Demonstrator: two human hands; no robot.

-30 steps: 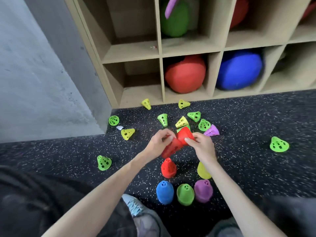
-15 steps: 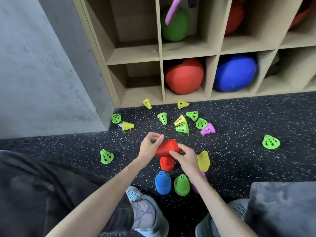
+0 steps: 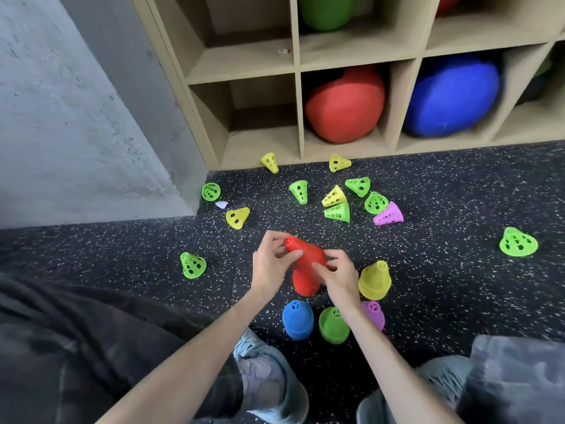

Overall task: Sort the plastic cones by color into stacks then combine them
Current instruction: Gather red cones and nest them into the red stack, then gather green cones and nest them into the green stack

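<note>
My left hand (image 3: 270, 264) pinches the narrow tip of a red cone stack (image 3: 302, 255), and my right hand (image 3: 337, 275) grips its wide end. The held red cones tilt over a standing red stack (image 3: 304, 284) on the floor and seem to touch it. Around it stand a yellow stack (image 3: 375, 280), a blue stack (image 3: 297, 319), a green stack (image 3: 333, 325) and a purple stack (image 3: 374, 313), the last partly hidden by my right wrist. Loose green, yellow and one purple cone (image 3: 389, 214) lie scattered further out.
A wooden cubby shelf (image 3: 298, 111) stands at the back, holding a red ball (image 3: 345, 104) and a blue ball (image 3: 452, 96). A grey concrete wall (image 3: 76, 117) is on the left. My shoes and knees are at the bottom. Lone green cones lie at far right (image 3: 518, 242) and left (image 3: 192, 265).
Both hands brought the red cones down and nearer, turning them tip-up and to the left, onto the standing red stack. The camera moved closer.
</note>
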